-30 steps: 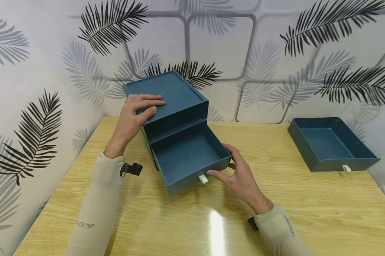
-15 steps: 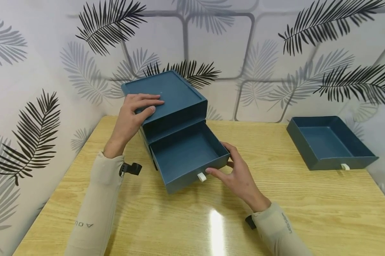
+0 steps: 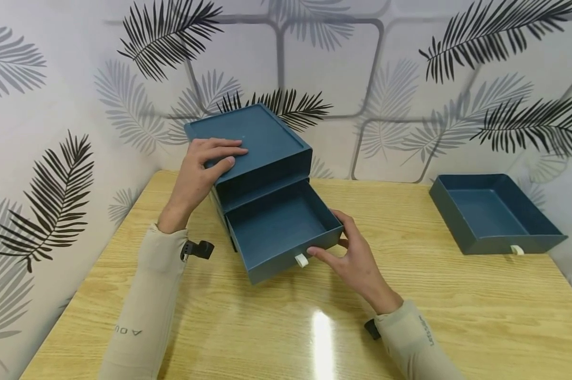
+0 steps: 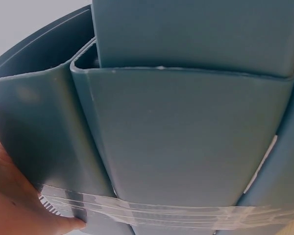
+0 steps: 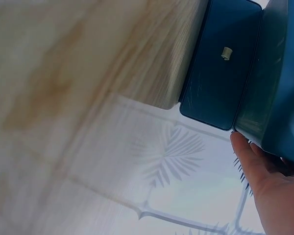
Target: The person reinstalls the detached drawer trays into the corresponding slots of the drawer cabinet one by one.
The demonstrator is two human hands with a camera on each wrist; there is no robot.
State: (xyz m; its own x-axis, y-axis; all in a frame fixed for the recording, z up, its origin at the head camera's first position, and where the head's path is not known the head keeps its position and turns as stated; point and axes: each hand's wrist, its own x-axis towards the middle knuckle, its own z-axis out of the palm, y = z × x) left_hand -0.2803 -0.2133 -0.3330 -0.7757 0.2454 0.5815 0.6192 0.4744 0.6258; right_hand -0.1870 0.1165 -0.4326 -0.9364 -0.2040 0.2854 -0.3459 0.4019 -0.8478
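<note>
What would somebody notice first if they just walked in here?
Probably the blue box near the middle, with its drawer pulled out toward the person: the left hand rests on top, and the right hand holds the drawer's front corner. Next might come another blue drawer sitting by itself on the right side of the table, and the big black leaves printed on the wall behind.
</note>
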